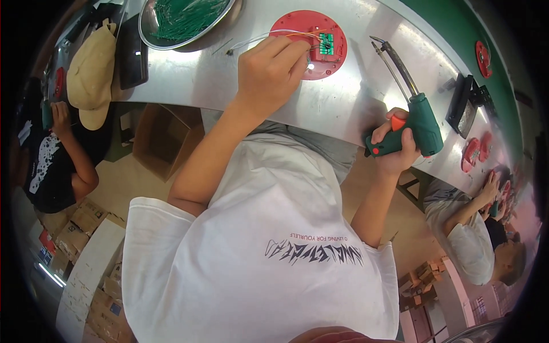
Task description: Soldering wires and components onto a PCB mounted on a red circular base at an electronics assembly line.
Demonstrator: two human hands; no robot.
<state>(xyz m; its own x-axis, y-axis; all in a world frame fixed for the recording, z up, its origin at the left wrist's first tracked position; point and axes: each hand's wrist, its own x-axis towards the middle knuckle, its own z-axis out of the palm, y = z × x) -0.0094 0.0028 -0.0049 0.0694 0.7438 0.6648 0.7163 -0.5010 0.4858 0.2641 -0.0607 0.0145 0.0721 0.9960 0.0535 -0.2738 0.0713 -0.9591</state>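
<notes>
- tan cap [91,71] at ten o'clock; metal bowl [147,24] of green wires [189,20] at eleven.
- left hand [269,74]: fingers curled over the red disc's seven-to-nine o'clock side; whether the tips meet or pinch a wire, i cannot tell.
- white wires [249,41] run past the knuckles onto the disc.
- red disc [289,24] lies flat on the metal table [200,74], at twelve o'clock; its green board [326,44] sits just beside the fingertips, at their three o'clock.
- right hand [394,143]: fingers wrapped round the green soldering gun [426,123], its tip apart from the disc, at three o'clock.
</notes>
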